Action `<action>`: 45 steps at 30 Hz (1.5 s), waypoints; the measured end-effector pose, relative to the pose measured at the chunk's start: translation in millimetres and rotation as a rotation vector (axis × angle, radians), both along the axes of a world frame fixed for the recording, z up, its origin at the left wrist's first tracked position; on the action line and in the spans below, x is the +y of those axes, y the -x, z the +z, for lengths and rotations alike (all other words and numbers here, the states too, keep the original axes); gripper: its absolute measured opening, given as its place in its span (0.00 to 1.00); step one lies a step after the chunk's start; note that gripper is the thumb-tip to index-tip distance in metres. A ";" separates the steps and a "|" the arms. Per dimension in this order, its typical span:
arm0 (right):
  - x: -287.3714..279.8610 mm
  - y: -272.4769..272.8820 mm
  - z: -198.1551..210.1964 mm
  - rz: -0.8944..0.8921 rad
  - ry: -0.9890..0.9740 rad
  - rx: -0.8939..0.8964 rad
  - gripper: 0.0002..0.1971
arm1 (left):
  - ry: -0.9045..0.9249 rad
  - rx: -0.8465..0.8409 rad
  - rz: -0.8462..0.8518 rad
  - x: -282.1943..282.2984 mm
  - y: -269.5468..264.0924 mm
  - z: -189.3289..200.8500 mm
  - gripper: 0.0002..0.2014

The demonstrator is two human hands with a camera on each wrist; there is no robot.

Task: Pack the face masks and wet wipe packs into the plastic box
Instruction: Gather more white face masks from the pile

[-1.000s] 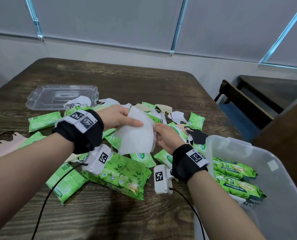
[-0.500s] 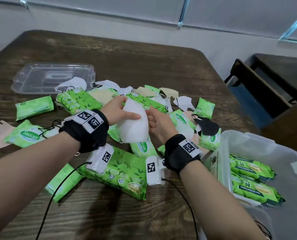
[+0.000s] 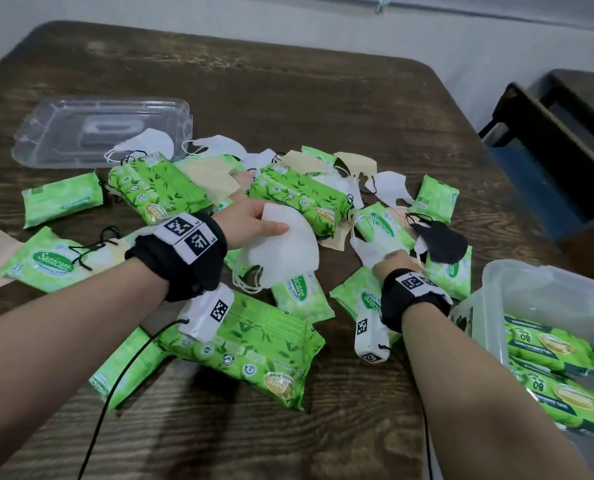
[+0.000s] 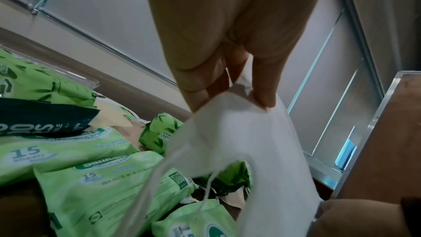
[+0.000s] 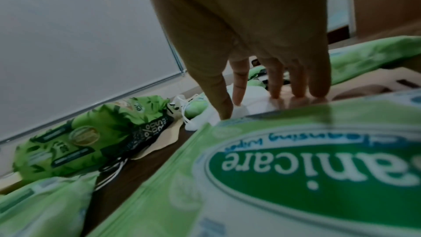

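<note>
The left hand (image 3: 254, 223) pinched a folded white face mask (image 3: 281, 251) by its upper edge, thumb on the near face and fingers behind, and held it above the pile with the ear loops dangling below. In the left wrist view the mask (image 4: 246, 150) covered much of what lay under it, and only the fingertips (image 4: 264, 96) at its edge could be made out.

The right hand (image 3: 389, 259) was mostly hidden behind its black wristband in the head view. The right wrist view showed its fingers (image 5: 237, 86) stretched straight down, tips resting on another white mask (image 5: 252, 96) lying among the packs, not closed around it. A big blurred wet wipe pack (image 5: 296, 168) filled the foreground there and blocked the mask's near edge.

More masks and green wet wipe packs (image 3: 250, 348) lay scattered and overlapping on the desk (image 3: 288, 91). The plastic box (image 3: 544, 292) stood at the right edge, cut off by the frame, with two large packs (image 3: 551, 348) visible inside. Its clear lid (image 3: 63, 133) lay flat at the far left.
</note>
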State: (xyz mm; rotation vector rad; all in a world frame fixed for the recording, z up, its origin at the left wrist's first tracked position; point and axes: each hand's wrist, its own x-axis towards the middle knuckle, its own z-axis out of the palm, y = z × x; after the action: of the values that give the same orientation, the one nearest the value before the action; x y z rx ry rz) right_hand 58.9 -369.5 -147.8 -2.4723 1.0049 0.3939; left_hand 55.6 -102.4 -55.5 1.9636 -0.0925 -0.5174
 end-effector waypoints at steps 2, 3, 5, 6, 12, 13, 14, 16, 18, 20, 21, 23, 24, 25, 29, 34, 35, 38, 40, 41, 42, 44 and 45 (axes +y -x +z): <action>-3.5 -0.2 -2.3 0.013 -0.006 -0.047 0.16 | -0.004 0.008 -0.040 -2.1 -0.7 -3.0 0.12; -4.4 0.2 -3.8 0.015 -0.004 -0.065 0.15 | -0.002 0.003 -0.046 -3.2 -0.8 -3.7 0.11; -2.8 2.7 -4.1 0.029 0.003 -0.081 0.16 | 0.002 -0.020 -0.033 -5.1 0.1 -2.2 0.10; -1.8 5.1 -3.7 0.047 0.007 -0.071 0.18 | 0.001 -0.034 -0.021 -5.7 0.4 -1.6 0.11; 7.0 12.7 2.5 0.152 0.018 -0.047 0.30 | 0.016 -0.024 -0.004 -6.3 2.7 -0.6 0.11; 7.5 12.7 2.9 0.159 0.018 -0.034 0.30 | 0.025 -0.025 0.002 -7.3 4.2 0.0 0.09; 7.7 12.7 2.8 0.162 0.022 -0.020 0.29 | 0.025 -0.024 0.006 -8.1 5.6 0.8 0.09; 7.4 13.5 1.4 0.182 0.059 -0.003 0.24 | 0.025 -0.010 0.010 -8.6 7.1 0.6 0.12; 5.7 16.0 0.0 0.229 0.115 -0.001 0.17 | 0.034 0.008 0.010 -8.8 9.1 0.3 0.14; 2.9 19.2 -1.9 0.258 0.127 -0.017 0.13 | 0.039 0.016 0.009 -8.3 11.9 1.6 0.14; 1.3 21.2 -2.7 0.259 0.119 -0.025 0.13 | 0.040 0.019 0.006 -7.9 12.9 2.0 0.13; -1.0 24.4 -2.9 0.234 0.063 -0.053 0.12 | 0.038 -0.004 -0.002 -6.1 13.3 4.4 0.12; -0.6 25.3 -1.4 0.209 0.037 -0.086 0.12 | 0.041 -0.024 -0.008 -4.8 13.8 6.8 0.14; 1.5 26.1 2.8 0.187 0.016 -0.126 0.12 | 0.045 -0.032 -0.011 -3.5 14.1 9.3 0.18; 23.2 22.7 35.8 0.141 -0.170 -0.407 0.12 | 0.062 -0.059 0.027 0.9 13.2 18.2 0.19; 52.3 26.5 70.5 0.103 -0.794 -0.577 0.03 | 0.000 -0.224 0.012 -1.4 18.7 34.8 0.13; 55.7 29.5 75.3 0.126 -0.886 -0.546 0.05 | -0.015 -0.263 0.028 -2.5 20.2 37.5 0.13; 64.8 41.8 89.6 0.310 -0.966 -0.464 0.04 | -0.078 -0.325 -0.011 -4.7 27.7 46.1 0.23; 70.4 49.5 96.7 0.398 -0.967 -0.443 0.04 | -0.118 -0.301 -0.070 -6.6 32.4 49.9 0.24; 72.8 52.1 98.5 0.410 -0.978 -0.439 0.06 | -0.132 -0.292 -0.102 -8.6 36.0 51.8 0.20; 75.7 54.9 101.5 0.409 -0.996 -0.438 0.07 | -0.147 -0.292 -0.125 -11.0 39.6 52.7 0.16; 82.2 58.3 106.0 0.362 -1.060 -0.453 0.09 | -0.178 -0.289 -0.124 -15.9 43.7 52.6 0.12; 85.6 59.3 108.6 0.342 -1.093 -0.468 0.09 | -0.186 -0.285 -0.097 -17.4 44.3 52.3 0.11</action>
State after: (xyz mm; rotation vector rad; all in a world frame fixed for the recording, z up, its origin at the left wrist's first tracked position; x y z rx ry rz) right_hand -0.4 -283.9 -39.1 -1.5738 0.0699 0.3160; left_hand 11.3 -119.8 -3.3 2.2144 -0.3302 -0.3139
